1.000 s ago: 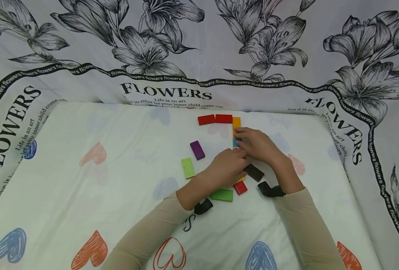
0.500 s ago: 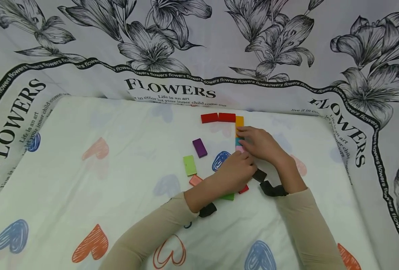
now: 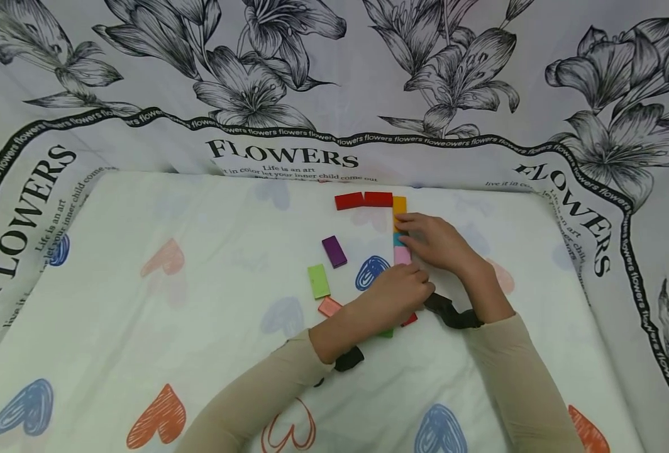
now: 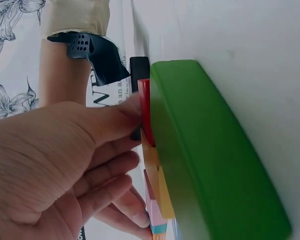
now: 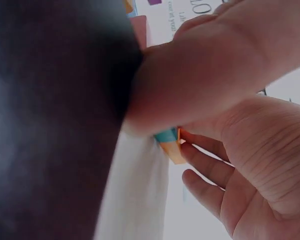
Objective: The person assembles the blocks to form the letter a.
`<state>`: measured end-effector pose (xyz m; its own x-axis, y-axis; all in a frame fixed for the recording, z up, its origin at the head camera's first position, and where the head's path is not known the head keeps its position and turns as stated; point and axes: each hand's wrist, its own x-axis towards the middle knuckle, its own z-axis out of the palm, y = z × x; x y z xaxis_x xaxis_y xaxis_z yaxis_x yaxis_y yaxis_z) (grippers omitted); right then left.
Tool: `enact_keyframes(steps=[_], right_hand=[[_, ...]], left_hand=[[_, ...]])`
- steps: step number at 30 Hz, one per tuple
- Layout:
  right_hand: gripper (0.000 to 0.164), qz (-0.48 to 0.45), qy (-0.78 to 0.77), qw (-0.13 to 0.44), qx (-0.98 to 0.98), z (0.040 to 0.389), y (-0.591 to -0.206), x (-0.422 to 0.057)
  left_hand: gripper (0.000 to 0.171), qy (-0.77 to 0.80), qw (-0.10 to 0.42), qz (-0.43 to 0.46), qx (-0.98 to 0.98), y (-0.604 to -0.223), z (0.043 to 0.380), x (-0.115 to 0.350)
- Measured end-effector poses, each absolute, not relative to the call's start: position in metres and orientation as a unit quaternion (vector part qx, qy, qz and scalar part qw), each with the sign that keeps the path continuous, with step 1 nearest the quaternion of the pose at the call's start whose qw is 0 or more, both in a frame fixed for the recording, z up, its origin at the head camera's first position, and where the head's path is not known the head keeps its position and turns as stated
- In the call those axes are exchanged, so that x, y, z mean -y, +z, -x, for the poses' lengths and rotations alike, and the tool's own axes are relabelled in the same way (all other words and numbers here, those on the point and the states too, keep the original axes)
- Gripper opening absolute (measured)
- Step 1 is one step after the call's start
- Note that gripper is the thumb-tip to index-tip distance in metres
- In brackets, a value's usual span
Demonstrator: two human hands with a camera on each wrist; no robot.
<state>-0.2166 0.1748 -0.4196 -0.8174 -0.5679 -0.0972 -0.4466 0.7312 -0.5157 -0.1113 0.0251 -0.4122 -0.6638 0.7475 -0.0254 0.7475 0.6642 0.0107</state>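
The right hand [image 3: 444,242] rests loosely extended fingers against the orange block [image 3: 400,205] and blue block [image 3: 398,240], as if keeping them aligned; the left hand [image 3: 399,292] meets the adjoining pink block [image 3: 402,255], its grip too hidden to tell.

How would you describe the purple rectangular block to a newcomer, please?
On the white heart-printed sheet, find the leftmost red rectangular block near the far edge. Between it and the light-green rectangular block lies the purple rectangular block, the only purple piece in the head view.
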Motion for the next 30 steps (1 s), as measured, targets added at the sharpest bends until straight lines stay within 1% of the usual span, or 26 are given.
enact_keyframes(steps=[5, 9, 15, 18, 30], right_hand=[[0.04, 0.275, -0.231, 0.128, -0.925, 0.218, -0.419, -0.173], [0.04, 0.274, -0.234, 0.128, -0.924, 0.218, -0.42, -0.175], [0.039, 0.279, -0.251, 0.126, -0.918, 0.218, -0.42, -0.172], [0.039, 0.282, -0.251, 0.121, -0.918, 0.218, -0.418, -0.172], [0.04, 0.27, -0.243, 0.131, -0.923, 0.216, -0.418, -0.171]], left_hand=[[0.023, 0.011, 0.007, -0.419, -0.908, -0.409, 0.107, -0.017], [0.021, 0.003, -0.009, -0.417, -0.909, -0.408, 0.103, -0.014], [0.026, -0.03, -0.018, -0.387, -0.921, -0.401, 0.098, 0.001], [0.025, -0.011, -0.023, -0.361, -0.932, -0.398, 0.101, 0.013], [0.034, 0.093, 0.02, -0.252, -0.963, -0.396, 0.125, 0.055]])
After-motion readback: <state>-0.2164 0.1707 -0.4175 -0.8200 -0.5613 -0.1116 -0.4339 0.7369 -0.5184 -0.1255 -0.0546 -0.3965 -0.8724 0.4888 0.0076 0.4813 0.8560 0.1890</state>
